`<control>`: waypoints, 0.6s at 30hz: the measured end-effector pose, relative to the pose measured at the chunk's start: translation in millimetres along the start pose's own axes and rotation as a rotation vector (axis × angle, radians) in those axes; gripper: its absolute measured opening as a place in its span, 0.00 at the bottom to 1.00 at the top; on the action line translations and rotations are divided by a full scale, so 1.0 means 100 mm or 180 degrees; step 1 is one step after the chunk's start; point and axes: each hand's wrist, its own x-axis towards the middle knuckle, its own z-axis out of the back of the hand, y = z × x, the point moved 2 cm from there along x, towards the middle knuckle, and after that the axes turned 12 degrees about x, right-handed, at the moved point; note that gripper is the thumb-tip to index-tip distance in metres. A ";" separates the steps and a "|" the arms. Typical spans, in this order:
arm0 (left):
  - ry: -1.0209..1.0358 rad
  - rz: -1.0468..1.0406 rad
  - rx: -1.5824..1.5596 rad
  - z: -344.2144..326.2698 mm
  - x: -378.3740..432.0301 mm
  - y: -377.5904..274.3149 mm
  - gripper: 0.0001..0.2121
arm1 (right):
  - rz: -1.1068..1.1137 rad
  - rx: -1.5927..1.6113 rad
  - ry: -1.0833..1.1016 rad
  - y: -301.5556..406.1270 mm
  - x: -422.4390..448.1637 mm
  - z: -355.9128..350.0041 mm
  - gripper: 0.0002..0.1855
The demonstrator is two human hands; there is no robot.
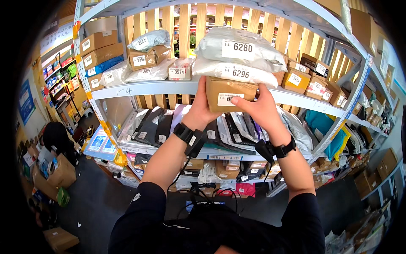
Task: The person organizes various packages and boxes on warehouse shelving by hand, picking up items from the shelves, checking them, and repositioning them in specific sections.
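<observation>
Both my hands grip a brown cardboard box (213, 95) in front of the front beam (152, 89) of a metal shelf. My left hand (200, 106) supports its left side and underside. My right hand (261, 106) clasps its right side, with the thumb across the label. On top of the box lies a white plastic parcel (209, 70). A larger grey-white plastic mailer (206, 44) rests above that one. All three bear printed labels. The stack hides part of the shelf behind it.
Left of the stack stand a small labelled box (175, 70) and other parcels (149, 57). Yellow-brown boxes (295, 80) line the right side. Upright mailers (165, 125) fill the shelf below. A person in dark clothing (60, 139) bends near open cartons (62, 171) at the left.
</observation>
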 end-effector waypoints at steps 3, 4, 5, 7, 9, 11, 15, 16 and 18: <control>0.0228 0.0334 -0.0471 0.42 0.26 0.10 0.36 | 0.0117 -0.0135 -0.0007 -0.13 0.18 -0.03 0.38; 0.0448 0.0612 -0.1026 0.51 0.34 0.19 0.38 | 0.0106 -0.0145 -0.0004 -0.15 0.22 0.01 0.38; 0.0163 0.0597 -0.0766 0.47 0.31 0.17 0.39 | 0.0022 -0.0177 -0.0004 -0.17 0.25 0.02 0.37; 0.0170 0.0608 -0.0714 0.50 0.35 0.17 0.39 | 0.0002 -0.0236 0.0014 -0.24 0.31 0.07 0.37; 0.0236 0.0585 -0.0488 0.60 0.38 0.15 0.39 | 0.0043 -0.0192 0.0028 -0.29 0.35 0.06 0.37; 0.0102 0.0572 -0.0402 0.68 0.41 0.15 0.39 | 0.0081 -0.0206 -0.0033 -0.31 0.37 0.02 0.38; 0.0031 0.0451 0.0196 0.80 0.41 0.06 0.37 | -0.0015 -0.0793 -0.0061 -0.30 0.42 -0.06 0.36; 0.0012 0.0447 0.0199 0.82 0.41 0.05 0.37 | -0.0019 -0.0782 -0.0045 -0.35 0.45 -0.07 0.36; -0.0658 0.0810 0.1014 0.77 0.38 0.00 0.35 | 0.0190 -0.0681 -0.0081 -0.44 0.52 -0.05 0.37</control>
